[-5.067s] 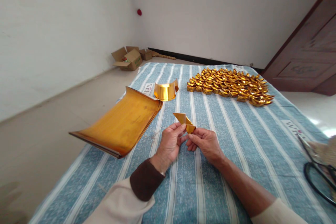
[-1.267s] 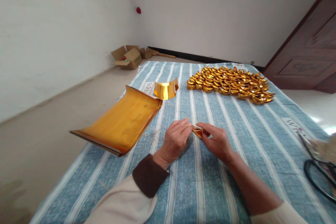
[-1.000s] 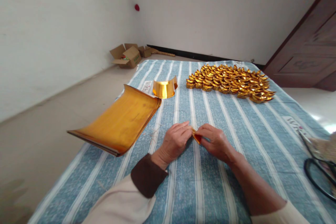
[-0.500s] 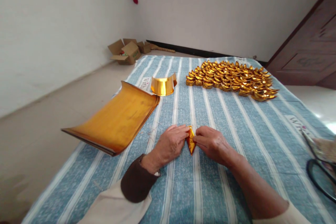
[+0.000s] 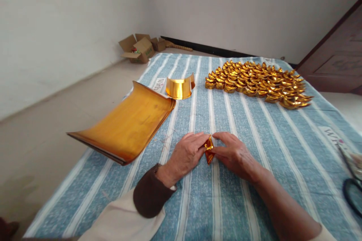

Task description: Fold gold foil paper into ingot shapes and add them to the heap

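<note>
While the left hand [image 5: 183, 153] holds one side of the foil [image 5: 209, 154], the right hand [image 5: 236, 154] holds the other, each grip clamped on it over the cloth [image 5: 229, 211].

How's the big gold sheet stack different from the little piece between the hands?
The gold sheet stack is far larger than the folded piece. The stack lies broad and curled; the piece is narrow and pointed. The stack is untouched; the left hand and right hand hold the piece. Both look gold.
</note>
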A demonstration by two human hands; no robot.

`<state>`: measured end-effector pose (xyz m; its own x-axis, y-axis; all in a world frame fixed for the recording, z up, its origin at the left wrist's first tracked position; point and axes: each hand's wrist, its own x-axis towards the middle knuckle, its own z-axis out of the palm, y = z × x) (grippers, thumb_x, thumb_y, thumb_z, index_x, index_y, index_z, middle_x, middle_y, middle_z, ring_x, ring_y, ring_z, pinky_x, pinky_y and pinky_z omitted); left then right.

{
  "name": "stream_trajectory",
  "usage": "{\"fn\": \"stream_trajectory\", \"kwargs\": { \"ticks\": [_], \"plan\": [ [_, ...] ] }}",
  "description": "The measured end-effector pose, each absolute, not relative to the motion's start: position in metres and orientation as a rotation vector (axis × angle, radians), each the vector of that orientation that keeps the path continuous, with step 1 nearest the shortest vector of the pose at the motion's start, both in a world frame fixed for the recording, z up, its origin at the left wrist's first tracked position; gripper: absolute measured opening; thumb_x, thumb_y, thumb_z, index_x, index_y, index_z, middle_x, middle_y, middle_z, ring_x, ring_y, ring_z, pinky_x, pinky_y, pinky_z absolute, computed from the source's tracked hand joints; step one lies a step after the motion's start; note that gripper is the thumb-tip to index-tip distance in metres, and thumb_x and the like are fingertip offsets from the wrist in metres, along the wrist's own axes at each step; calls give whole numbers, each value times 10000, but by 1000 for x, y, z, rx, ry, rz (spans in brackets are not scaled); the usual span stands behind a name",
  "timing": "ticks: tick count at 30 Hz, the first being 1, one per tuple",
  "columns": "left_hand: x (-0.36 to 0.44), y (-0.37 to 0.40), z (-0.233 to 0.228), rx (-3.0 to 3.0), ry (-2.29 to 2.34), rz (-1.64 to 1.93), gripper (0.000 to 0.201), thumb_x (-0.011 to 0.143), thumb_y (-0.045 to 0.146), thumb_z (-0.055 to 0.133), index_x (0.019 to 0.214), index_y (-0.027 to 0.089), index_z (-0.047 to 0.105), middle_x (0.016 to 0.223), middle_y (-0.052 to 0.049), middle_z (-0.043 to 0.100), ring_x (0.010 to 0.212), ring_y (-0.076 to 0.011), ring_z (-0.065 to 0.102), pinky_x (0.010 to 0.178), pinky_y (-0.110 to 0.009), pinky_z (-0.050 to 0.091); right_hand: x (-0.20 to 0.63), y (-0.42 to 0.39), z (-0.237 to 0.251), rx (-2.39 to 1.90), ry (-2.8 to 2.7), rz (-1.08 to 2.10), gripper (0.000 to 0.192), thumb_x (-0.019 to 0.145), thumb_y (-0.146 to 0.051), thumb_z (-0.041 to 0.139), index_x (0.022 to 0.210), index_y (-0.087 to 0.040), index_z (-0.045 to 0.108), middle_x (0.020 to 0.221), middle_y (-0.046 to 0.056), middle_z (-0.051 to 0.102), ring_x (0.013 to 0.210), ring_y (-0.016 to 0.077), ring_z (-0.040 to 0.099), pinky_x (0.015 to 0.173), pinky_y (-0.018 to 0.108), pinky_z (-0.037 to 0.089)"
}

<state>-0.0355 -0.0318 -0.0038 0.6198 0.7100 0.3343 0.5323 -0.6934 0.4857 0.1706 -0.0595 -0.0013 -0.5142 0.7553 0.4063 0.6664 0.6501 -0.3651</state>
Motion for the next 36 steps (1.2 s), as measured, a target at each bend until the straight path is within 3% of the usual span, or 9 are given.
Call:
{"fn": "stream_trajectory", "kwargs": {
  "ticks": [5,9,25,30,36],
  "plan": [
    [-38,-34,-9,2434,1086,775,612,872,130,617,1423,189,356,1219,-100,678,1181,-274,602,997,-490,492,170,-58,-7,-1098,-2243,245,180,916,-229,565,934,-257,742,1249,103,575,1185,277,533,974,486,465],
    [-40,-34,-11,2393,1064,755,673,871,140,622,1457,189,295,1230,-102,675,1226,-290,570,1016,-509,474,165,-60,-13,-1171,-2154,278,188,917,-255,567,860,-226,744,1309,124,547,1278,308,471,1027,548,424],
    [-39,-34,-4,2261,1073,737,652,843,127,624,1424,191,334,1204,-86,694,1250,-260,555,1047,-486,446,152,-58,-17,-1397,-1875,506,162,862,-286,618,730,-208,672,1230,124,616,1249,317,506,1043,595,384],
    [-38,-32,2,2194,1077,743,563,846,82,543,1381,194,408,1169,-71,711,1217,-242,584,1044,-473,450,151,-55,-18,-1419,-1873,510,175,851,-314,645,706,-221,675,1243,111,601,1259,325,490,1038,613,376],
    [-32,-32,7,2140,1142,756,378,893,194,598,1262,169,517,1106,-70,733,1111,-228,653,999,-438,488,153,-52,-19,-1408,-1892,501,160,846,-313,665,725,-216,705,1238,116,596,1245,326,496,1031,607,388]
  ]
}}
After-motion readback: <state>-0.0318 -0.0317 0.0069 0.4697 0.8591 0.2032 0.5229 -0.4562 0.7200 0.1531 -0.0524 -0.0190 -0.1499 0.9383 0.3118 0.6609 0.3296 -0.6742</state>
